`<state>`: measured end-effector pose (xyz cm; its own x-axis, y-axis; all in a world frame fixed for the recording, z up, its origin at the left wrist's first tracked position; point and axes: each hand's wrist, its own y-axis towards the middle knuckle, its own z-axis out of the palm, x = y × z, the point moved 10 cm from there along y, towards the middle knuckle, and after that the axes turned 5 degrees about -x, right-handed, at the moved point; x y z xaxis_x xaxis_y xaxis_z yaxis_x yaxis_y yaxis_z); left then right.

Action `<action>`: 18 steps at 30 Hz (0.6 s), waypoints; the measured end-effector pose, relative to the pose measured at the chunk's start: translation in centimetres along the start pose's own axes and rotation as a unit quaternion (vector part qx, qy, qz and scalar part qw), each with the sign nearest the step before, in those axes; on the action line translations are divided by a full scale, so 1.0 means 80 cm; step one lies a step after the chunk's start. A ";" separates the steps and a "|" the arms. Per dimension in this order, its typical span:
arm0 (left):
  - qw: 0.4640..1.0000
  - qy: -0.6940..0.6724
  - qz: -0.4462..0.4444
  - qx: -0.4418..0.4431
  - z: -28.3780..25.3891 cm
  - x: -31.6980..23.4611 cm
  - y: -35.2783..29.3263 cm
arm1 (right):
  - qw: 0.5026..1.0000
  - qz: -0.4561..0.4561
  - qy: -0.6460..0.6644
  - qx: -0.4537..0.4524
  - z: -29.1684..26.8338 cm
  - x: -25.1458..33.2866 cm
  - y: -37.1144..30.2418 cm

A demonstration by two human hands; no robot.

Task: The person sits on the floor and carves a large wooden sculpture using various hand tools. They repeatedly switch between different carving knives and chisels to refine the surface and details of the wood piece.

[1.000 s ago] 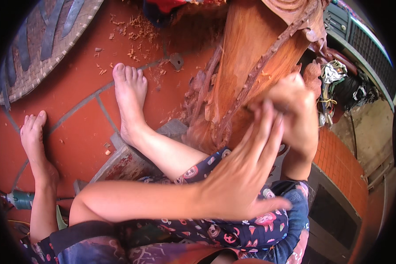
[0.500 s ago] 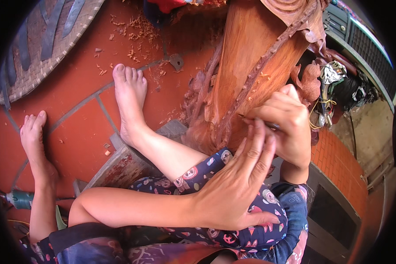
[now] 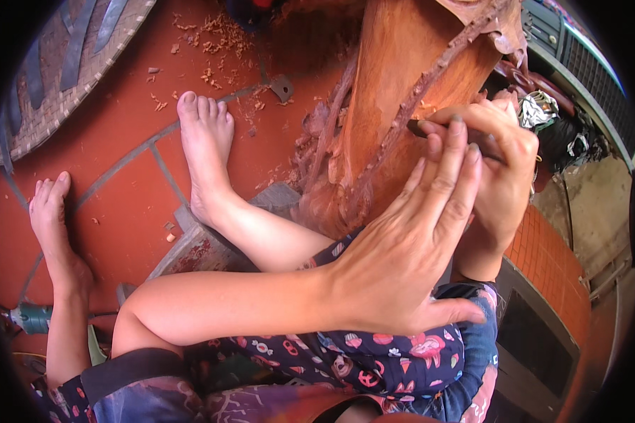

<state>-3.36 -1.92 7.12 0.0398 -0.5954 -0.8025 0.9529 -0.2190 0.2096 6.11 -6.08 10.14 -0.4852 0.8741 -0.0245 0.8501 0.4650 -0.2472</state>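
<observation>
A large reddish-brown wood carving (image 3: 388, 77) leans in front of me, with a knobbly carved stem running diagonally across its smooth face. My right hand (image 3: 506, 158) is closed around a carving chisel (image 3: 415, 127). Only the chisel's dark tip shows, close to the carving near the stem; its handle is hidden in my fingers. My left hand (image 3: 406, 243) lies flat against the right hand's fingers, with its own fingers stretched out and thumb apart. Whether the left fingertips press on the chisel itself is hidden.
Wood shavings (image 3: 222, 39) are scattered over the red tiled floor (image 3: 127, 134). A woven basket tray (image 3: 85, 77) holding dark strips stands at far left. A green power tool (image 3: 32, 319) lies at lower left. Bundled wires and bags (image 3: 540, 113) sit right of the carving. My bare feet rest on the tiles.
Both hands have moved up and to the right along the carving, carrying the chisel. The left hand stays against the right. The view has shifted slightly.
</observation>
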 end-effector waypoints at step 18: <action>0.999 -0.031 0.015 -0.007 -0.001 0.003 -0.012 | 1.000 -0.002 -0.006 -0.025 -0.003 0.002 0.000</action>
<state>-4.22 -1.81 6.70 0.0502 -0.6486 -0.7595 0.9560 -0.1890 0.2245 6.09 -5.90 10.39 -0.4916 0.8701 -0.0360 0.8568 0.4758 -0.1988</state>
